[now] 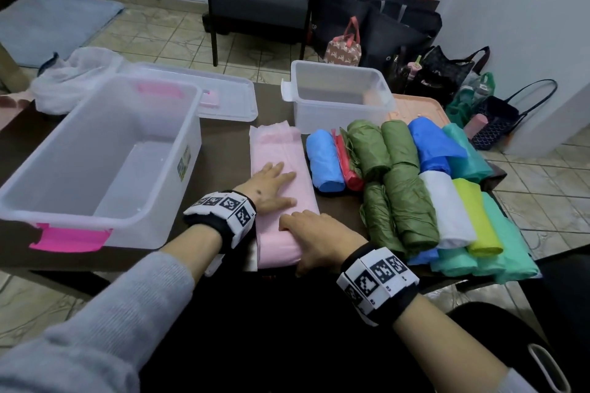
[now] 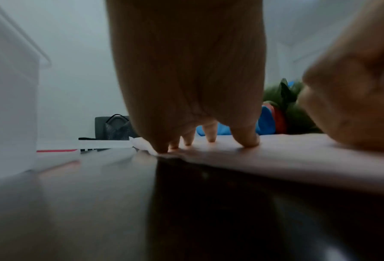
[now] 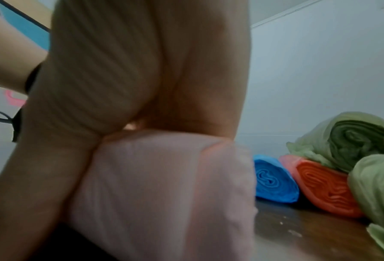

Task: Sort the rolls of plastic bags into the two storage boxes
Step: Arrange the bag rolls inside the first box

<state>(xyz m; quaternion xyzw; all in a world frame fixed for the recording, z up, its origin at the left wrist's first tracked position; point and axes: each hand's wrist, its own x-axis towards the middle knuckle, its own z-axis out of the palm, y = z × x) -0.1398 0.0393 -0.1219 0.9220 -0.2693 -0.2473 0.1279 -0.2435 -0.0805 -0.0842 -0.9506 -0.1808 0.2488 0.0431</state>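
Observation:
A long pink roll point(image 1: 281, 153) of plastic bags lies flattened on the dark table point(image 1: 223, 143) between the two boxes. My left hand point(image 1: 276, 183) presses flat on its middle with straight fingers. My right hand point(image 1: 306, 233) grips the roll's near end, palm on top and thumb down its side, as the right wrist view shows on the pink roll point(image 3: 164, 194). The large clear box point(image 1: 64, 217) with pink latches stands at left. The small clear box point(image 1: 335, 115) stands behind. Both look bare inside. Blue point(image 1: 324, 163), red point(image 1: 348, 166) and green rolls point(image 1: 392, 163) lie to the right.
More rolls, white point(image 1: 447, 214), yellow-green point(image 1: 475, 220) and teal point(image 1: 501, 242), crowd the table's right edge. A clear lid point(image 1: 223, 96) and a crumpled white bag point(image 1: 73, 76) lie behind the large box. A chair point(image 1: 258, 0) and floor bags point(image 1: 383, 25) stand beyond.

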